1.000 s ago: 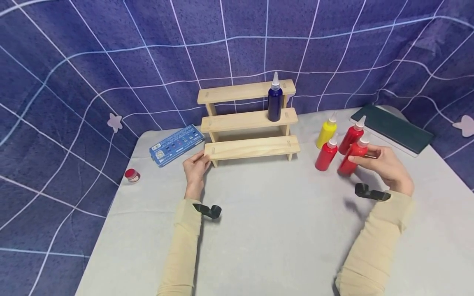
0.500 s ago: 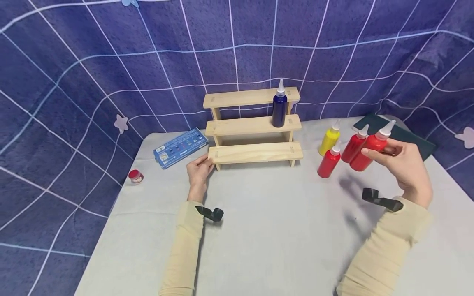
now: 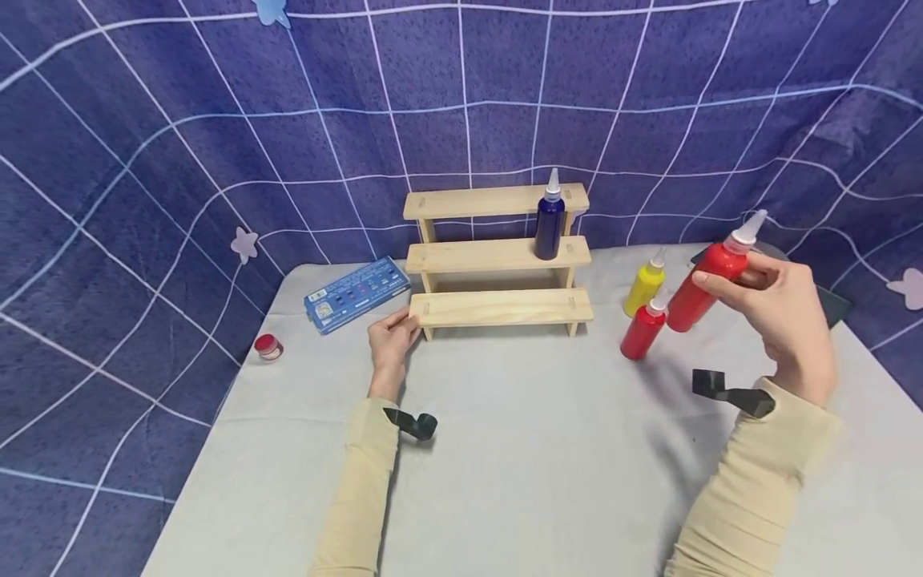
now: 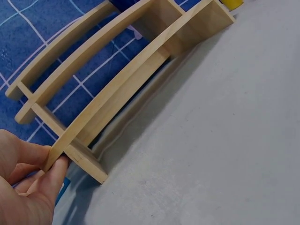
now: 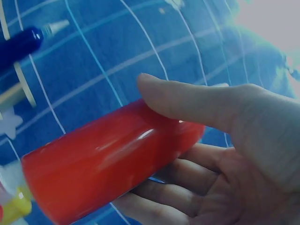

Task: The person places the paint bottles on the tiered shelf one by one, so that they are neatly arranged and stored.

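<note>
At the left, my left hand (image 3: 390, 349) pinches the left end of the lowest step of a three-tier wooden shelf (image 3: 501, 308); thumb and fingers sit around the plank end (image 4: 56, 152) in the left wrist view. My right hand (image 3: 786, 320) grips a red squeeze bottle (image 5: 103, 164) near its top, raised and tilted, its white nozzle up and to the right. Below it stand another red bottle (image 3: 642, 332) and a yellow bottle (image 3: 644, 288). A third red bottle seen earlier is overlapped by the held one. A dark blue bottle (image 3: 550, 228) stands upright on the middle step.
A blue printed box (image 3: 356, 295) lies left of the shelf, and a small jar with a red lid (image 3: 268, 347) near the table's left edge. A dark green flat object (image 3: 832, 306) lies behind my right hand. A blue curtain (image 3: 497, 136) hangs behind the table.
My right hand has lifted the red bottle off the table, up and slightly right, and tilted it. My left hand keeps its pinch on the shelf. The head view has shifted slightly.
</note>
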Demonstrator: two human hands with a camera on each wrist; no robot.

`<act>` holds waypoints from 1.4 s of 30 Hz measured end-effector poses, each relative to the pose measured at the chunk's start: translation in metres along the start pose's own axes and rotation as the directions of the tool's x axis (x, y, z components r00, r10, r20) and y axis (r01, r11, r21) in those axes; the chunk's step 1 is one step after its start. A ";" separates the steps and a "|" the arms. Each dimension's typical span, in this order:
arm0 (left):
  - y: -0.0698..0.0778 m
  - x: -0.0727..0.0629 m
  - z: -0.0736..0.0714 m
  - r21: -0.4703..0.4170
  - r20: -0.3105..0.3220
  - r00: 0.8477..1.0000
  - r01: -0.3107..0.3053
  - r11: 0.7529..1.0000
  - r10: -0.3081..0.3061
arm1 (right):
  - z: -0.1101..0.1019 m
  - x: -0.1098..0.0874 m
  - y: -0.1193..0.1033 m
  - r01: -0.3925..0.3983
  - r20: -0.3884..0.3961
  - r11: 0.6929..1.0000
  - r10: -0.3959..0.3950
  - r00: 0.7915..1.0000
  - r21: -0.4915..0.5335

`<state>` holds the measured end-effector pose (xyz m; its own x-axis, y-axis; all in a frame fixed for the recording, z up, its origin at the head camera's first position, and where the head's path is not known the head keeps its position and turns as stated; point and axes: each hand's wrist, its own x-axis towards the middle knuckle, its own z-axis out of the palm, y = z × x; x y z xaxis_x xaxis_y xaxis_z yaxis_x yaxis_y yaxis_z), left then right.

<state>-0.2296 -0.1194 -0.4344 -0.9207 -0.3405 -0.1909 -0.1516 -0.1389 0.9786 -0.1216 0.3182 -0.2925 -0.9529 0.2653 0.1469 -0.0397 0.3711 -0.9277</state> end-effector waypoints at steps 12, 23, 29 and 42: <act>-0.002 0.002 -0.001 0.002 0.001 1.000 -0.007 1.000 0.007 | 0.038 0.009 -0.024 0.038 0.040 0.997 -0.036 0.999 -0.060; -0.003 0.003 -0.005 0.002 0.000 1.000 -0.024 1.000 0.024 | 0.083 0.018 -0.034 0.055 0.060 0.996 -0.051 0.997 -0.063; -0.003 0.004 -0.003 -0.017 0.012 1.000 -0.021 1.000 0.022 | 0.103 0.027 -0.037 0.077 0.082 0.997 -0.075 0.994 -0.016; -0.003 0.002 -0.003 0.003 -0.008 0.998 -0.055 0.998 0.055 | 0.148 0.038 -0.048 0.145 0.075 0.988 -0.148 0.986 0.048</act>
<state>-0.2301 -0.1223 -0.4376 -0.9247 -0.3550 -0.1373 -0.1015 -0.1175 0.9879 -0.2002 0.1791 -0.2932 -0.9562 0.1401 0.2569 -0.1920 0.3622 -0.9121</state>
